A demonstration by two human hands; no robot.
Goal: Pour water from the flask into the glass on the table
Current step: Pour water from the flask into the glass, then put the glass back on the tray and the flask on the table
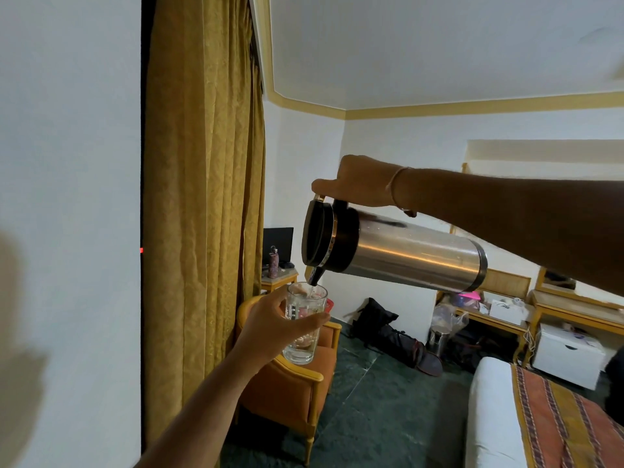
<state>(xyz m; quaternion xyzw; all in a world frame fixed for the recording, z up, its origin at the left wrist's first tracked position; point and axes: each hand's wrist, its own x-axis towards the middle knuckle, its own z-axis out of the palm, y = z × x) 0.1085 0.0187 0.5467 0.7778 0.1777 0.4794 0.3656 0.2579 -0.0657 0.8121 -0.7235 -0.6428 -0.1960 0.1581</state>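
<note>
My right hand [358, 182] grips the black handle of a steel flask [405, 253], which is tipped almost level with its black lid and spout to the left. The spout hangs just over the rim of a clear glass [305, 327]. A thin stream of water runs into the glass, which holds some water. My left hand [270, 327] is wrapped around the glass from the left and holds it upright in the air, above an orange armchair.
An orange armchair [290, 390] with a wooden frame stands under the glass beside a gold curtain [202, 214]. A small side table [280, 278] with a bottle is behind. A black bag [388, 329] lies on the dark floor. A bed [540, 420] is at the lower right, wooden desks behind it.
</note>
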